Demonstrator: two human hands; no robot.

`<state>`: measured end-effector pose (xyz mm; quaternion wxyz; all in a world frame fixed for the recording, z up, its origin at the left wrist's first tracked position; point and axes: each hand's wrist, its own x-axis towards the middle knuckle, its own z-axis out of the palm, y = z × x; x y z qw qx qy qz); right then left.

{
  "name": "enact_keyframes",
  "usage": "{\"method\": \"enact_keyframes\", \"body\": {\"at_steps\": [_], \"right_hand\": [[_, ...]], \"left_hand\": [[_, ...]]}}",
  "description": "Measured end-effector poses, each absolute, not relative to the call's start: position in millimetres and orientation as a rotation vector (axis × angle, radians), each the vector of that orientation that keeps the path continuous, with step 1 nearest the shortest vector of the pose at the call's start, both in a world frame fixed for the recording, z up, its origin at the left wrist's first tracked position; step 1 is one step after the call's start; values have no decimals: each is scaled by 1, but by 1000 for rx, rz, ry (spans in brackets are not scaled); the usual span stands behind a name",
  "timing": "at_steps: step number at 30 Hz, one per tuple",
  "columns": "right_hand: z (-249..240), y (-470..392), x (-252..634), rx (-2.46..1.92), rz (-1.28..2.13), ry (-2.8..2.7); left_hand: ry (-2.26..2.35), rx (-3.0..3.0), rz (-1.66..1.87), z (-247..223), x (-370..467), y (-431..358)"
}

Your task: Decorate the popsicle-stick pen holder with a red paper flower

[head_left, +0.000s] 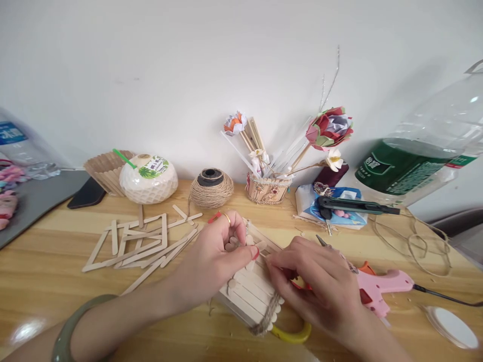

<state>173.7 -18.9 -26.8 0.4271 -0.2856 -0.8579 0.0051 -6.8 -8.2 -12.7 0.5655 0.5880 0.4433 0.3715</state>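
A craft piece made of popsicle sticks [247, 296] lies at the front middle of the table, with twine wrapped around its near end. Over its upper part, my left hand [226, 251] is closed, thumb and fingers pressed on small stick pieces there. My right hand [320, 281] is pinched at the craft's right side, its fingertips close to the left thumb. What the right fingertips hold is too small and hidden to name. A yellow curved handle [292, 334] shows from under the craft's near end.
Loose popsicle sticks [151, 251] lie left of the craft. Behind are a twine roll [212, 188], a white coconut [149, 181] and a stick-sided pot [267, 188] of paper flowers. At right lie a pink glue gun [385, 286] with its cord, a white disc [453, 327] and a large bottle [403, 163].
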Motion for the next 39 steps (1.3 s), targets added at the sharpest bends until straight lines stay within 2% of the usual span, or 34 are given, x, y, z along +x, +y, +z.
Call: {"method": "enact_keyframes", "body": {"at_steps": [7, 20, 29, 39], "right_hand": [[-30, -20, 174, -713, -206, -2201], [-31, -23, 172, -839, -303, -2128], [-25, -23, 174, -786, -69, -2122], [-24, -22, 171, -785, -103, -2130]], "left_hand": [[1017, 1377, 878, -12, -7, -7], [1027, 1365, 892, -15, -7, -9], [1006, 1298, 874, -14, -8, -8], [1043, 1340, 865, -11, -7, -12]]}}
